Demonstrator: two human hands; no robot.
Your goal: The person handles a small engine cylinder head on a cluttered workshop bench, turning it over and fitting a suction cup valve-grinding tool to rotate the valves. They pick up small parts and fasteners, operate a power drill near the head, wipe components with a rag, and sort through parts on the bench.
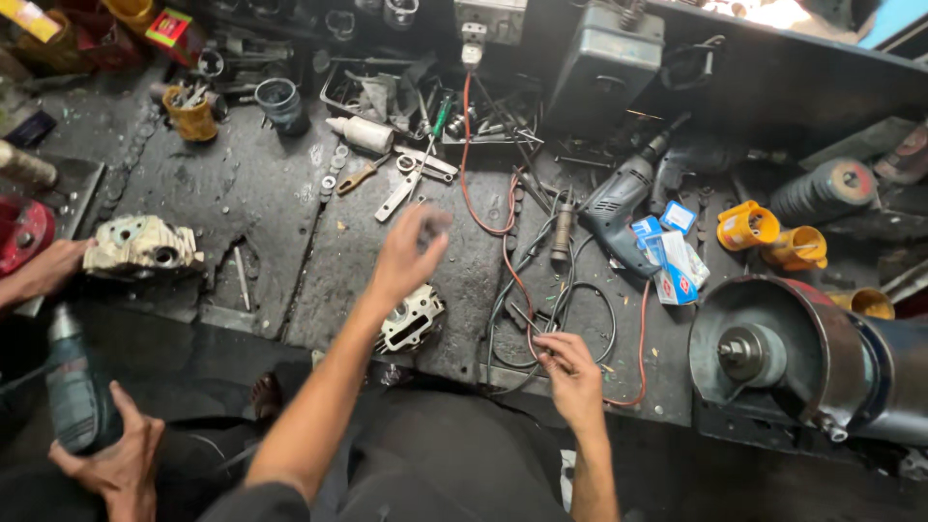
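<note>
Head view, two hands point(411, 253) point(570, 375), two drills point(619, 208) point(72, 387)

Head view, steeply down over workbench point(251, 193)

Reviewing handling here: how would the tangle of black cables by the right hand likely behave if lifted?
The black cables lie in loose loops, so they would probably flop. The orange wire crosses them and may drag along. The right hand touches their edge.
</note>
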